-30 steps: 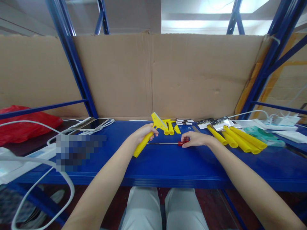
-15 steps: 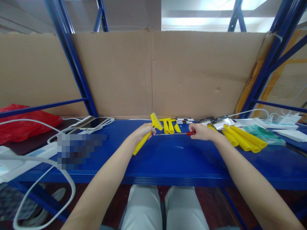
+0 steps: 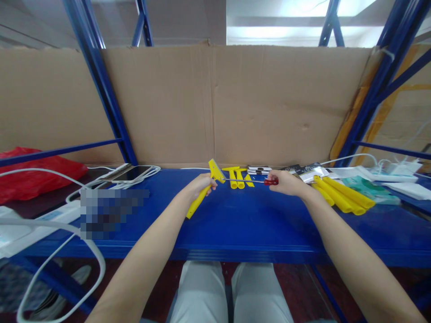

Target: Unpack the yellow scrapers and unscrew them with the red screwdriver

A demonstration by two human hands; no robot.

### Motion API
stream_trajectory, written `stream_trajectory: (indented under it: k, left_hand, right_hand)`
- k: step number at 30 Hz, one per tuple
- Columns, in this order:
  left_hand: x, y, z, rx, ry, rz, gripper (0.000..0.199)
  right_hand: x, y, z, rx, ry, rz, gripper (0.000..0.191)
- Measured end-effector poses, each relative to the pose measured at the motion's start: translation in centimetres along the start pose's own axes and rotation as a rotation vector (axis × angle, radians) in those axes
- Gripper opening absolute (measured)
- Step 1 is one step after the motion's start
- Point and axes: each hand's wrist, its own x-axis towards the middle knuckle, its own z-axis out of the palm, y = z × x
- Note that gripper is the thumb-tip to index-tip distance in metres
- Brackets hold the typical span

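Note:
My left hand (image 3: 203, 185) is closed round a yellow scraper (image 3: 195, 205), its wide head tilted up above the fingers. In my right hand (image 3: 282, 182) is the red handle of a screwdriver (image 3: 271, 181). The long metal shaft points left, and its tip meets or nearly meets the scraper head; exact contact is too small to tell. Behind the shaft lie yellow T-shaped scraper parts (image 3: 232, 178) and a small yellow piece (image 3: 249, 181). Several yellow tubular handles (image 3: 343, 197) rest to the right of my right hand.
The blue shelf (image 3: 235, 229) has a cardboard wall (image 3: 269, 103) behind it. At left are a red bag (image 3: 40, 172), a phone-like device (image 3: 131, 173) and white cables. Small black-and-white packets (image 3: 258, 169), silver packets (image 3: 311, 172) and a green packet (image 3: 370, 188) lie towards the back and right.
The screwdriver has risen slightly, its tip now at the scraper head instead of below it. My right hand moved slightly up and right. The scraper head shifted slightly left.

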Motion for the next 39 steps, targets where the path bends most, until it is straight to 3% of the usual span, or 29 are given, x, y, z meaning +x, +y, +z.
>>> stream_trajectory:
  k: [12,23,39]
  left_hand:
    - [0.0,-0.2,0.2,0.047,-0.003,0.02,0.016]
    - [0.3,-0.5,0.2,0.136,0.026,-0.002,0.015]
    - [0.1,0.0,0.3,0.145,0.086,-0.041,0.013]
  right_hand:
    - [0.1,-0.2,0.2,0.013,-0.034,0.021,0.01]
    - [0.0,-1.0,0.5,-0.163,-0.051,0.023,0.006]
    - [0.0,-2.0,0.7,-0.199,0.015,-0.094,0.005]
